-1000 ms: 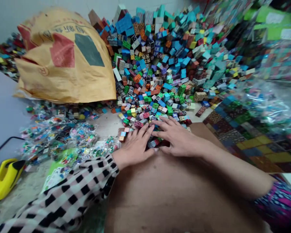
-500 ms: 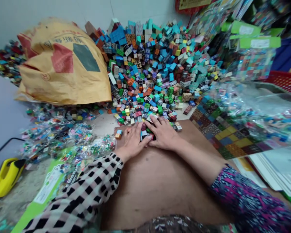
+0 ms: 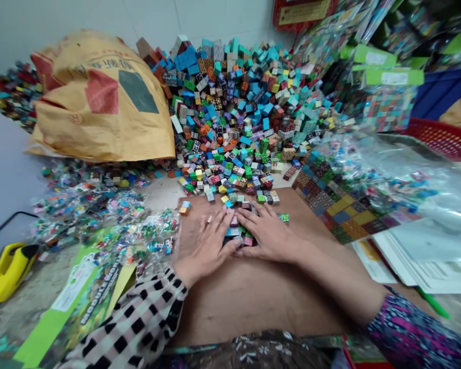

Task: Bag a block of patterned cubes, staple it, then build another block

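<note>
Both hands lie palm down on the brown board (image 3: 230, 302), fingers stretched out, thumbs nearly meeting. Between and under them is a small cluster of patterned toy blocks (image 3: 248, 239), partly hidden by the palms and fingers. My left hand (image 3: 213, 241), in a checked sleeve, rests over the left side of the cluster. On the right side, my right hand (image 3: 267, 231) covers more of it. A green block (image 3: 284, 218) shows beyond the right fingers. A blue and orange block (image 3: 185, 207) sits alone at the board's far left corner.
A large heap of blocks (image 3: 230, 113) rises behind the board. Left are a yellow sack (image 3: 100, 102), small bagged pieces (image 3: 100, 205) and a yellow tool (image 3: 9, 271). Right lie a printed mosaic sheet (image 3: 334, 200), clear bags (image 3: 415, 159) and a red basket (image 3: 445, 138).
Both hands have drawn nearer to me over the board, bringing blocks from the heap's front edge with them. The view has shifted slightly.
</note>
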Available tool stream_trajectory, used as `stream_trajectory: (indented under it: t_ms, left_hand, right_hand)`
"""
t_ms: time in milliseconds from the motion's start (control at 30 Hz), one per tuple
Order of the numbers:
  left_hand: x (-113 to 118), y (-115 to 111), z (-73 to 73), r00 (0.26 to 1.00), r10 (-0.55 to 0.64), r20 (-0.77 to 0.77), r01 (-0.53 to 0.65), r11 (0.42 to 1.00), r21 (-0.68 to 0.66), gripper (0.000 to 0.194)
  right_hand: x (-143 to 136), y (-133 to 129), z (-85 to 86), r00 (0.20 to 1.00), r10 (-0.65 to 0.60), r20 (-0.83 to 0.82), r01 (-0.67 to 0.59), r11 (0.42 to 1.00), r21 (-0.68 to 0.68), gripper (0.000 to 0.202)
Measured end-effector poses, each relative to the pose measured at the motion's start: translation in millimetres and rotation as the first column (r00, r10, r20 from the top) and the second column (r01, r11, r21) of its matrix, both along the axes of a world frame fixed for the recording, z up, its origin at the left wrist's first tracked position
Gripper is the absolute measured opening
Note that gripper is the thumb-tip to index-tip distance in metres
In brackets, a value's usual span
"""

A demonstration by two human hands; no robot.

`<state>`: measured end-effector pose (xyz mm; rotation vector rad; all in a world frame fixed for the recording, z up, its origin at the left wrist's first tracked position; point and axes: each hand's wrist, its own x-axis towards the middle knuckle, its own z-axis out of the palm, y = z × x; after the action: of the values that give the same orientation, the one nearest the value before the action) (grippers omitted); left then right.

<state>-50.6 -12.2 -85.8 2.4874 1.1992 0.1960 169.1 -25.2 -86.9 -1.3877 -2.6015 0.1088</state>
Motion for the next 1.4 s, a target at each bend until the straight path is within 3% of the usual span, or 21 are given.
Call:
stream_trajectory:
  t_ms: [100,267,433,533,667,767,867,967,1133,1267,1400]
  left_hand:
    - [-1.6,-6.4,-2.8,0.997,0.075,-0.013,-0.074,0.996,0.04,0.068]
    - [-4.5,-15.4,-9.9,0.998,-0.033,-0.052,0.035,0.999,0.035,0.066]
    - [-12.3,-25.9,-8.9,0.998,0.067,0.015,-0.068,0.995,0.07,0.079]
    - [-15.7,-32.5,-17.7,0.993,0.112,0.046,-0.116,0.989,0.096,0.084]
    - [-15.8,-39.1,-31.7,0.994,0.107,0.026,-0.109,0.99,0.093,0.079]
    - [-15.6,-43.2,-30.6,0.994,0.109,-0.014,-0.107,0.987,0.12,0.073]
    - [-15.2,-46.7,-22.7,0.997,0.074,-0.019,-0.069,0.984,0.166,0.079]
    - [-13.8,-49.4,-18.4,1.0,0.009,-0.027,-0.003,0.976,0.217,0.09]
    - [-13.5,-55.3,-24.2,0.984,-0.162,-0.072,0.172,0.97,0.173,0.075]
    - [-18.4,-64.1,-25.4,0.993,-0.118,0.01,0.114,0.976,0.183,0.077]
    - [-22.3,-72.0,-26.0,0.993,0.03,0.115,-0.051,0.981,0.187,0.081]
  right_hand:
    - [2.8,-12.9,0.0,0.995,-0.101,0.003,0.101,0.995,0.027,0.076]
    - [-10.1,-35.0,-11.1,0.992,-0.122,0.042,0.12,0.992,0.047,0.065]
    - [-12.9,-48.8,4.5,0.974,-0.221,-0.05,0.223,0.974,0.039,0.047]
    - [-19.5,-45.6,8.2,0.941,-0.274,-0.197,0.297,0.95,0.097,0.041]
    - [-39.8,-39.7,-10.5,0.965,-0.159,-0.209,0.183,0.978,0.103,0.049]
    - [-45.8,-48.4,-24.6,0.963,-0.185,-0.196,0.203,0.976,0.078,0.048]
    - [-40.3,-67.6,-30.9,0.939,-0.236,-0.249,0.269,0.957,0.107,0.044]
    - [-34.0,-88.6,-34.7,0.946,-0.226,-0.233,0.258,0.959,0.118,0.047]
    - [-28.1,-111.7,-43.3,0.978,-0.179,-0.109,0.189,0.977,0.094,0.054]
    - [-17.2,-119.4,-42.2,0.964,-0.254,-0.078,0.257,0.966,0.038,0.053]
    - [-11.8,-118.1,-30.5,0.964,-0.23,-0.13,0.238,0.97,0.052,0.048]
